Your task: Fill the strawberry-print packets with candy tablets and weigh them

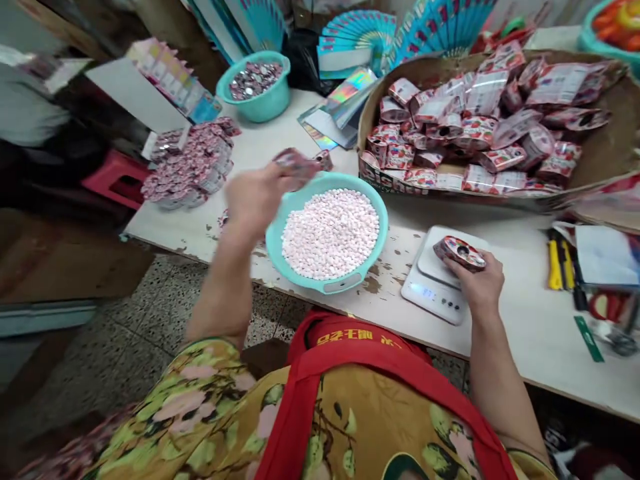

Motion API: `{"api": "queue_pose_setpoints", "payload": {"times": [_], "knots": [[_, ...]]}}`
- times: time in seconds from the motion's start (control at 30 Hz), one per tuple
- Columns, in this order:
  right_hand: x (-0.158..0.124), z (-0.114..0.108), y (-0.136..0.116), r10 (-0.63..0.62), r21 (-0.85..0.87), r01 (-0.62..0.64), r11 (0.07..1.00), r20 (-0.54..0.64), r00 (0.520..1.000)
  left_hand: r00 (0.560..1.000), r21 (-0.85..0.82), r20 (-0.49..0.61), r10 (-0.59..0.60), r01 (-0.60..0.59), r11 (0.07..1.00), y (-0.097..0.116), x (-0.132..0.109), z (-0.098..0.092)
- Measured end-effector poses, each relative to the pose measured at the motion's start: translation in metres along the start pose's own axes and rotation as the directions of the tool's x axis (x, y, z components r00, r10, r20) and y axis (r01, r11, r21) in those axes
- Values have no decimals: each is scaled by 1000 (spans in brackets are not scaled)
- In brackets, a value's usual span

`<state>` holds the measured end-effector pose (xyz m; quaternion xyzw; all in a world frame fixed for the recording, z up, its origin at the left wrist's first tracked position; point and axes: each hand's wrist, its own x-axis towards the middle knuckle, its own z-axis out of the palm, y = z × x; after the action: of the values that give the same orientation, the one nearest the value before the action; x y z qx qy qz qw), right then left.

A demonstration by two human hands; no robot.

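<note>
The step in hand looks like weighing: the right hand (483,283), its forearm reaching forward and its fingers curled, grips a red packet (453,251) by its near side at the scale (430,303), though whether the plate bears its weight I cannot tell. Inward from that hand, the bowl (275,250) of candies (330,233) sits on the counter (530,327), and the left hand (256,197), blurred and bent at the wrist, pinches a pink packet (296,165) near the bowl's far rim. The next move seems to call for a level, steady right-hand grip.
</note>
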<state>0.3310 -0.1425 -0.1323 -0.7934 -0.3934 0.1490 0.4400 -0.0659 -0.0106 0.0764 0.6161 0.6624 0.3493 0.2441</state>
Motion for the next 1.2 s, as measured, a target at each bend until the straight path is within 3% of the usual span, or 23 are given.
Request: {"api": "queue_pose_setpoints", "payload": {"times": [0.03, 0.07, 0.13, 0.2, 0.27, 0.33, 0.43, 0.53, 0.67, 0.73, 0.8, 0.9, 1.03, 1.13, 1.2], "knots": [[-2, -5, 0, -14, -13, 14, 1000, 9, 1000, 996, 415, -86, -13, 48, 908, -19, -6, -22], [-4, -13, 1, -34, -9, 34, 999, 9, 999, 991, 691, -119, -65, 129, 711, -40, -13, -40], [-8, -31, 6, -47, 11, 47, 999, -52, 998, 956, 912, -111, -270, 206, 354, -86, -21, -61], [-13, -48, 15, -20, 20, 24, 1000, -168, 986, 885, 968, -51, -463, 157, 194, -130, -27, -63], [-21, -61, 28, 6, 5, -4, 1000, -259, 966, 848, 977, -1, -530, 115, 182, -166, -31, -51], [-33, -70, 41, 10, -23, -17, 1000, -306, 952, 866, 965, 5, -499, 127, 229, -191, -35, -33], [-59, -74, 59, -17, -86, -13, 996, -337, 941, 914, 928, -63, -400, 201, 314, -211, -39, -17], [-89, -70, 72, -77, -202, 4, 979, -351, 933, 935, 837, -146, -323, 290, 463, -217, -42, -20], [-114, -60, 84, -187, -335, 69, 940, -335, 924, 949, 538, -218, -228, 312, 783, -207, -48, -28], [-118, -54, 88, -230, -370, 100, 923, -327, 917, 971, 325, -167, -173, 220, 920, -188, -53, -20], [-117, -50, 92, -254, -392, 116, 913, -320, 913, 993, 116, -76, -87, 95, 989, -161, -59, -3], [-117, -48, 94, -248, -418, 105, 902, -302, 920, 991, -124, 94, 98, -86, 989, -112, -73, 36], [-117, -48, 82, -247, -402, 119, 908, -282, 927, 884, -306, 348, 312, -208, 929, -53, -102, 95], [-105, -42, 61, -310, -297, 228, 927, -266, 913, 790, -383, 468, 397, -224, 896, -27, -120, 125], [-86, -33, 44, -333, -221, 280, 934, -259, 907, 773, -383, 466, 431, -263, 885, -22, -122, 134]]}}
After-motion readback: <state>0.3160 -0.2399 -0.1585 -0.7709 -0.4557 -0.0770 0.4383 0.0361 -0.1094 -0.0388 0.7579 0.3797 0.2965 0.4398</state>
